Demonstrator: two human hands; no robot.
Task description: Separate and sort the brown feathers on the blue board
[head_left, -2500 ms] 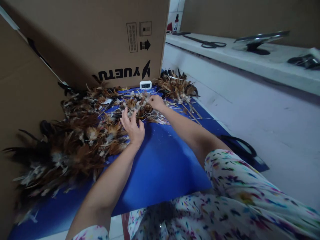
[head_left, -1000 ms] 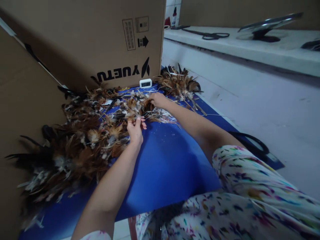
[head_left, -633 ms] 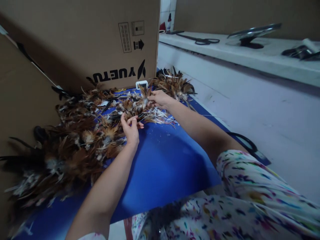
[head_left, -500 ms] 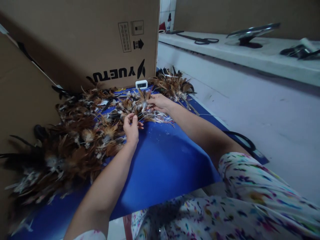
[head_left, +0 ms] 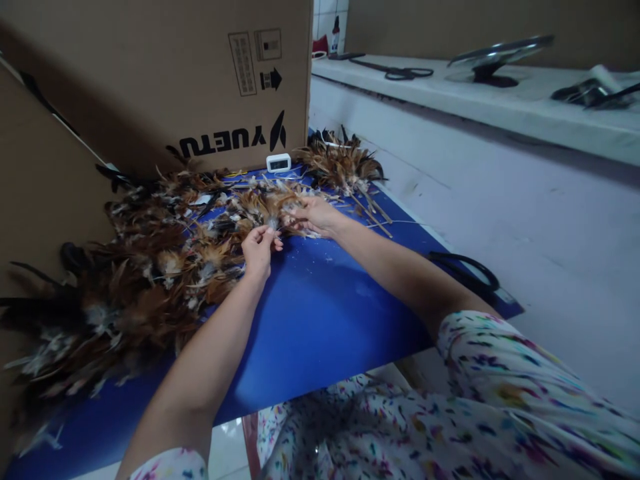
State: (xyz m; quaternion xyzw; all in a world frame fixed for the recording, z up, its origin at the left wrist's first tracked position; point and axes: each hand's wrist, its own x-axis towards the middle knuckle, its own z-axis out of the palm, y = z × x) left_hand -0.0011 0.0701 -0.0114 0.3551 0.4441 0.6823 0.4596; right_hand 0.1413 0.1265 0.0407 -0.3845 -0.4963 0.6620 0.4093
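Observation:
A large heap of brown, black and white feathers (head_left: 150, 267) covers the left and far part of a blue mat (head_left: 320, 320). My left hand (head_left: 259, 248) is closed in a pinch on a small bunch of feathers (head_left: 267, 212) at the heap's near edge. My right hand (head_left: 313, 215) grips the same bunch from the right, fingers curled round it. Both hands meet just above the mat. A separate clump of brown feathers with long stems (head_left: 340, 167) lies beyond my right hand.
A big cardboard box (head_left: 165, 80) stands behind the heap, another cardboard panel (head_left: 35, 173) at the left. A small white digital clock (head_left: 279, 162) sits by the box. Black scissors (head_left: 465, 273) lie on the mat's right edge. A white ledge (head_left: 475, 107) carries scissors and other tools.
My left hand went from spread open over the heap to a pinch on a bunch of feathers. My right hand drew back toward me with the bunch, and both hands came together.

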